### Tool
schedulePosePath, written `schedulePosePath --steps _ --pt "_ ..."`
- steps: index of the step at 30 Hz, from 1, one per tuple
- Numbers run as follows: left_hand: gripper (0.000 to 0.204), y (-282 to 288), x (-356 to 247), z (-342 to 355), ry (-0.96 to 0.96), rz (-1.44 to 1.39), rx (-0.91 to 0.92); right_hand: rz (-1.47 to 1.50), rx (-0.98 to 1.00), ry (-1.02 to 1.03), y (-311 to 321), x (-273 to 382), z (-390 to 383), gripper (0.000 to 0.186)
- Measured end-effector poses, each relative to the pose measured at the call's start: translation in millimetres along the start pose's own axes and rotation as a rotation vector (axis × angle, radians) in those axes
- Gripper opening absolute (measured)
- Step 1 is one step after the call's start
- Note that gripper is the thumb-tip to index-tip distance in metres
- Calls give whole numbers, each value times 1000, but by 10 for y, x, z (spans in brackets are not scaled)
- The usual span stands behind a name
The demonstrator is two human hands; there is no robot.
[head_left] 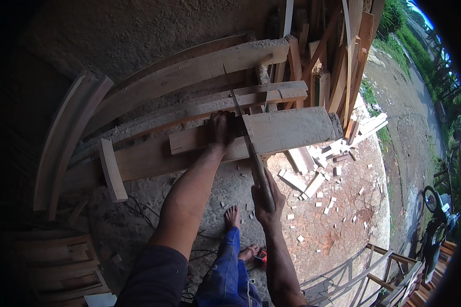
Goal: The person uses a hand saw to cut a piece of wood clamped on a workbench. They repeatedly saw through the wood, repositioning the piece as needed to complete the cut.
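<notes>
My right hand [267, 198] is closed round the handle of a handsaw [252, 149]. The blade points away from me and lies across a short pale wood piece [189, 140], near that piece's right end. My left hand [222, 129] grips the short piece just left of the blade, its fingers curled over the far edge and partly in shadow. Beneath both lies a thick, wide plank [294, 128] running left to right. How deep the blade sits in the wood, I cannot tell.
Long beams [189, 66] lie beyond the plank. A small batten [112, 171] rests across the plank's left part. Upright boards [338, 77] lean at the far right. Offcuts [312, 184] litter the floor below. A red tool [261, 256] sits by my foot, near dark cables.
</notes>
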State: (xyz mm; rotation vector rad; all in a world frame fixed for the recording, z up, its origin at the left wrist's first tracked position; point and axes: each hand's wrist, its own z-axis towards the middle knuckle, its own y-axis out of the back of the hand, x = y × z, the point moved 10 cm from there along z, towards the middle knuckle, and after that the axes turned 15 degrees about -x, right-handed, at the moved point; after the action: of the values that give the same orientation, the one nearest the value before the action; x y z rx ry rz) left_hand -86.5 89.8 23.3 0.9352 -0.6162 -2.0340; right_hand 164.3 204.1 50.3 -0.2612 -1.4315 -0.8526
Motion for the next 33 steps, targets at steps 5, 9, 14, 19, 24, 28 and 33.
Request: schedulePosePath --steps 5,9,14,19,24,28,33 --pt "22 4 512 -23 -16 78 -122 -176 -32 174 729 -243 -1158 54" --pt "9 -68 237 -42 75 109 51 -353 18 157 1243 -293 -1673 55" --pt "9 -184 236 -9 -83 30 17 81 -36 59 -67 11 48 53" --pt "4 -94 255 4 12 44 -45 -134 -42 105 417 -322 -713 55" --pt "10 -54 275 -27 94 132 68 -342 -7 206 1198 -301 -1683 51" --pt "12 -98 113 -13 -36 78 24 8 -103 145 176 -206 -343 55" --pt "11 -41 242 -38 0 26 -36 8 -35 11 86 -212 -254 56"
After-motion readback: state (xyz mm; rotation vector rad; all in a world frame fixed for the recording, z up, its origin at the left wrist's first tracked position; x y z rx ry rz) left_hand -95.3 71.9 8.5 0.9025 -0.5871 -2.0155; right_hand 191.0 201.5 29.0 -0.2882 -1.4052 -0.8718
